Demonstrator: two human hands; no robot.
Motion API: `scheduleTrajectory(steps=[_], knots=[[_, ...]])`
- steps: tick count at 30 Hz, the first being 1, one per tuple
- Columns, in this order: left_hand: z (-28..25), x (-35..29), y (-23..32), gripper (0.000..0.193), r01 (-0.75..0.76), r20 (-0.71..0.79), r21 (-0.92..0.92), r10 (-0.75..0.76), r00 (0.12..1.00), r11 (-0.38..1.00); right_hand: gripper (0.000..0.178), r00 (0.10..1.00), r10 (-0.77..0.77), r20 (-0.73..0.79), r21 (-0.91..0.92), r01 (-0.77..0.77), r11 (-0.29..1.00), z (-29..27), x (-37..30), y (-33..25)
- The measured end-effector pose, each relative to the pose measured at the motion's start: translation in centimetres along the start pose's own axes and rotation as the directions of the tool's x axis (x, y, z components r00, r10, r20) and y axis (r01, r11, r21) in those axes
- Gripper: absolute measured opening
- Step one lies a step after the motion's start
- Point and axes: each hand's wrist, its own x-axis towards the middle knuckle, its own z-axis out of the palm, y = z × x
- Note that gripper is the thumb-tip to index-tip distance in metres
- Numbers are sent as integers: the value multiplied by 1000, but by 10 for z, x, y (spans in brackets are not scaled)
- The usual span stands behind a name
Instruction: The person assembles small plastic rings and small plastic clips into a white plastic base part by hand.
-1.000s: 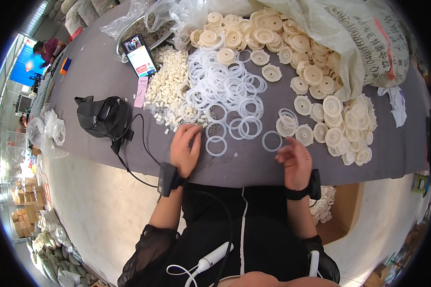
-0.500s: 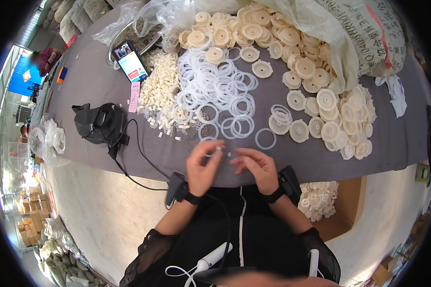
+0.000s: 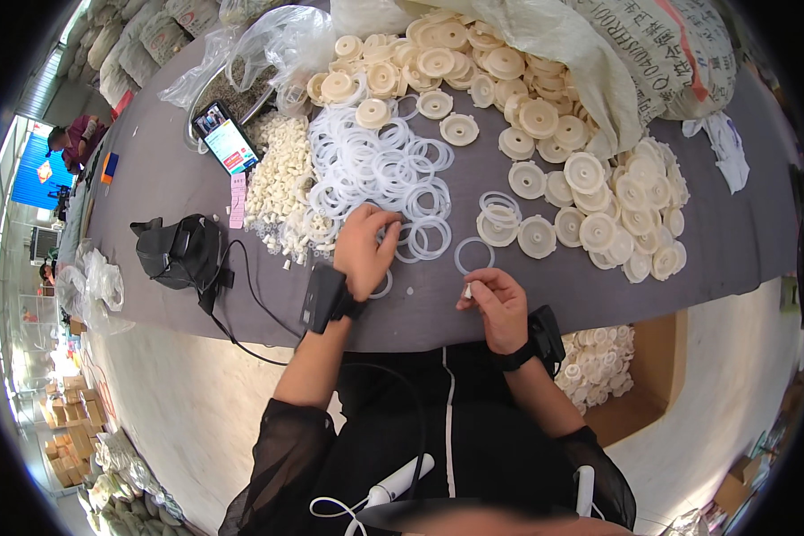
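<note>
My left hand (image 3: 364, 252) reaches over the near edge of a heap of translucent white rings (image 3: 380, 161). Its fingers are bent and the thumb stands a little apart; no held thing shows, though the undersides of the fingers are hidden. Nearer the table's front edge, my right hand (image 3: 500, 308) pinches a small white plastic plug (image 3: 467, 291) between thumb and fingertips. One loose ring (image 3: 474, 255) lies just beyond that hand. Left of the rings is a pile of small cream plugs (image 3: 281, 170). Round cream plastic discs (image 3: 585, 172) are heaped at the far side and right.
A phone (image 3: 225, 138) and pink slip (image 3: 238, 198) lie by the plugs. At left sits a black pouch (image 3: 180, 243) with a cable. A woven sack (image 3: 661, 58) stands far right, near a white cloth (image 3: 725, 154). Below the table, a carton (image 3: 657, 393) holds discs (image 3: 596, 366).
My left hand has moved forward to the rings, away from the right hand. The small plug, earlier at my left fingertips, now appears in my right hand. The view has shifted slightly.
</note>
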Motion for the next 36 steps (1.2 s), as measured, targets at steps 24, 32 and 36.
scheduleTrajectory(steps=[24, 32, 36], knots=[[-7, -72, 57, 22, 35, 8, -436, -35, 999, 899, 19, 927, -333, 172, -549, 371, 749, 34, -6, -6], [-10, -74, 60, 21, -72, 30, -257, 83, 996, 964, 19, 952, -195, 237, -747, 307, 589, 32, -7, -18], [1, -79, 47, 18, 264, 152, -697, -223, 963, 666, 18, 981, -119, 154, -508, 182, 842, 23, -9, -8]])
